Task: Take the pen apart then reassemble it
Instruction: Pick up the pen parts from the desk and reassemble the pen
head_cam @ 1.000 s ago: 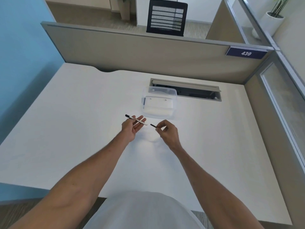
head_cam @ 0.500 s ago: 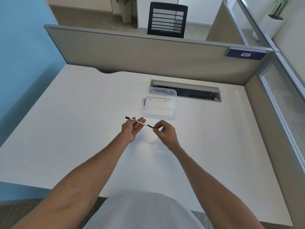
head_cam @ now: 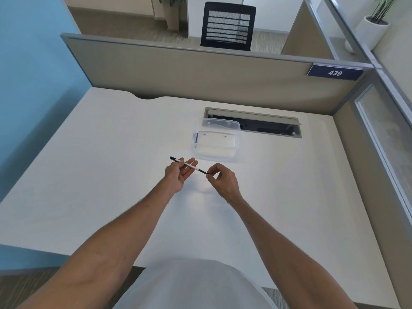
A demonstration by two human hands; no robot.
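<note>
Since the bench [head_cam: 93, 175] is bare across its near half, both forearms reach out over it from the bottom of the frame and converge at mid-bench, hands raised off the surface so the work sits on the camera's centreline. Behind the hands, near but not touching, a clear plastic box [head_cam: 216, 139] stands open-topped, probably parked there to catch loose parts; something thin and dark lies along its left wall, too small to identify. Left hand [head_cam: 178, 175] is half open, palm turned up and in, thumb on top pinning the pen [head_cam: 186, 165] across loosely extended fingers: a cradle that keeps the barrel steady and aligned. Pen runs diagonally, black end up-left past the left hand, white barrel across the fingers, thin dark section sticking out down-right. Right hand [head_cam: 223, 178] is closed in a fingertip pinch on that dark end, thumb and forefinger together, other fingers curled under, wrist slightly cocked. Judgement: an axial push or pull of the inner piece at the barrel mouth; insertion or extraction can't be told from this frame, and whether it's seated is unclear.
</note>
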